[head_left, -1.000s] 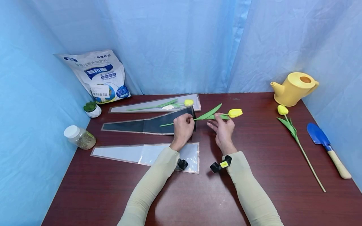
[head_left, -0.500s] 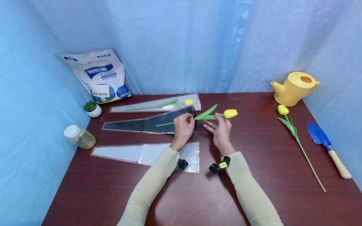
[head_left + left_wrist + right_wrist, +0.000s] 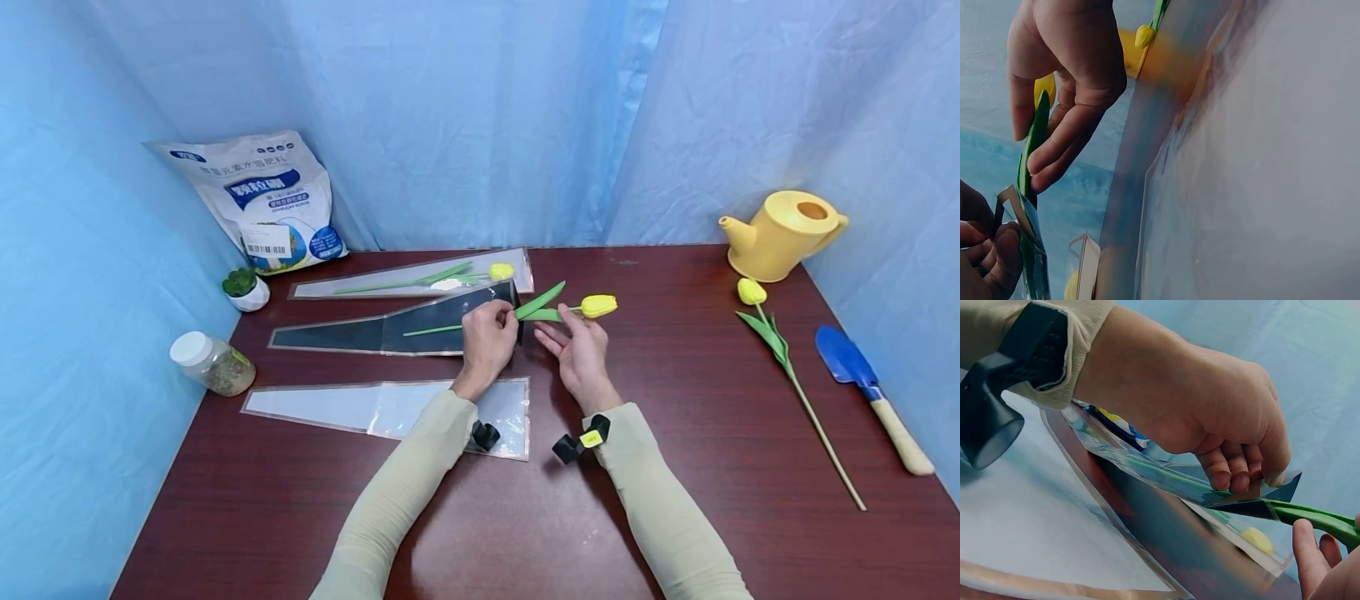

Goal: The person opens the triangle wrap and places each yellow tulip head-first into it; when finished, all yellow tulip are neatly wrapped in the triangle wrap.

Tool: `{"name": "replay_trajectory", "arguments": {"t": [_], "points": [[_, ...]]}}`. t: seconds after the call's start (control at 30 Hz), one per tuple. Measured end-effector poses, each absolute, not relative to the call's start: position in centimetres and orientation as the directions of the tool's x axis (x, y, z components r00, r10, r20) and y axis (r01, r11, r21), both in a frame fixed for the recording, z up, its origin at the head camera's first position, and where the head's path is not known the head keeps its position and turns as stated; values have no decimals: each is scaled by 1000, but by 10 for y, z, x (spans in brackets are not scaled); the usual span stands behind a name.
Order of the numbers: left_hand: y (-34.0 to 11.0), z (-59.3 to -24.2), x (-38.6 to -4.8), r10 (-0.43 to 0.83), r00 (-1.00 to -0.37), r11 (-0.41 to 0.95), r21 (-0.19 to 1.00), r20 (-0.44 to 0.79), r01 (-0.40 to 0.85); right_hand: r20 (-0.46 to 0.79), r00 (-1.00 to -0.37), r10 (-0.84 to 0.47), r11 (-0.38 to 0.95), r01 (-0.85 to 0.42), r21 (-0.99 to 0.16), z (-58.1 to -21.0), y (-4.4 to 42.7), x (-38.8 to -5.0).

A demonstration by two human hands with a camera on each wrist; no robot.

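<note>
A yellow tulip (image 3: pixel 598 306) lies partly inside a black-backed clear flower sleeve (image 3: pixel 330 335), its stem showing through the front. At the wide mouth of that sleeve, my left hand (image 3: pixel 486 346) pinches the edge with curled fingers; the right wrist view shows this left hand (image 3: pixel 1210 406) close up. My right hand (image 3: pixel 585 358) holds the tulip just below its bloom, outside the mouth. In the left wrist view, thumb and fingers of the right hand (image 3: pixel 1075 81) lie on either side of the green leaves (image 3: pixel 1036 140).
Behind lies a white sleeve (image 3: pixel 315 290) with another tulip (image 3: pixel 501 272); in front, a second white sleeve (image 3: pixel 322 404). To the right are a loose tulip (image 3: pixel 750 292), blue trowel (image 3: pixel 843 357) and yellow watering can (image 3: pixel 776 237). Jar (image 3: pixel 213 364), potted plant (image 3: pixel 246 290), fertilizer bag (image 3: pixel 258 200) stand left.
My right hand has moved left with the tulip, and its stem has slid deeper into the black-backed sleeve. The left hand has stayed at the mouth, almost still.
</note>
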State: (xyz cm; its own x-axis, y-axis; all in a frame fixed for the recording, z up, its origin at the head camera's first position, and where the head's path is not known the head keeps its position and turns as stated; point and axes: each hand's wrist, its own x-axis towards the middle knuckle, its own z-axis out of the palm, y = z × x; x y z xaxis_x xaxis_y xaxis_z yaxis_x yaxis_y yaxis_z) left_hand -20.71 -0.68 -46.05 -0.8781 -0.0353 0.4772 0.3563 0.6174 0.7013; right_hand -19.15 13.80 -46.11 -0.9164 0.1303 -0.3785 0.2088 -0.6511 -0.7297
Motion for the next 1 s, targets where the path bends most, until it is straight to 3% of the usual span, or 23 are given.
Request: {"name": "replay_trajectory", "arguments": {"t": [0.37, 1.0], "points": [[-7, -460, -206, -20, -873, 599, 705, 487, 380, -411, -905, 109, -703, 222, -676, -460, 142, -190], [-4, -459, -206, 18, -852, 559, 701, 523, 442, -386, -918, 87, -683, 227, -694, -464, 130, -189]]}}
